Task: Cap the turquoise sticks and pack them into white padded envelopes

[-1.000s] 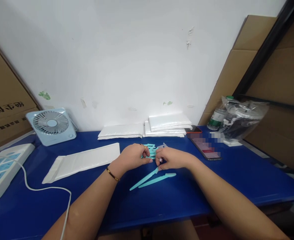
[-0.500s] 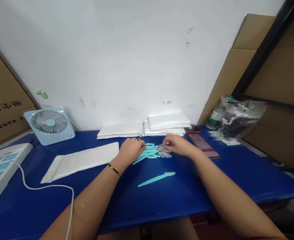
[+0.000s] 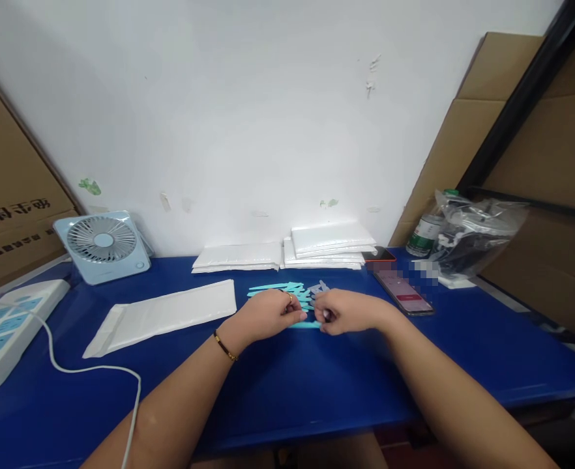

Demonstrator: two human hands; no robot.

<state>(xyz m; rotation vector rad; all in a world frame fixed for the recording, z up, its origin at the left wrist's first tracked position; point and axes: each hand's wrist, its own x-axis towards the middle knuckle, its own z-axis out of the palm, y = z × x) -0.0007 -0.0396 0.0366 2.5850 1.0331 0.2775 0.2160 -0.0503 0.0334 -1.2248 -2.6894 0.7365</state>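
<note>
A teal eyebrow razor (image 3: 305,324) spans the gap between my hands, low over the blue tabletop. My left hand (image 3: 272,311) is closed, thumb and fingers pinched at the razor's handle; its left end is hidden. The curled fingers of my right hand (image 3: 347,311) are shut around the other end, which I cannot see. Whether a small clear piece is also in my right fingers is hidden. Just behind my hands lies a loose pile of teal razors (image 3: 272,286), with several translucent grey pieces (image 3: 321,285) at its right side.
A white padded envelope (image 3: 170,316) lies left of my hands. Stacked white envelopes (image 3: 334,240) stand against the wall. A phone (image 3: 405,292) is at the right, near a bottle (image 3: 422,234) and clear bag (image 3: 478,234). Fan (image 3: 104,247), power strip (image 3: 18,332) and white cable (image 3: 92,368) occupy the left.
Both hands have come back from the pile toward me and closer together. The single razor that lay in front is now between them. The pile has spread leftward.
</note>
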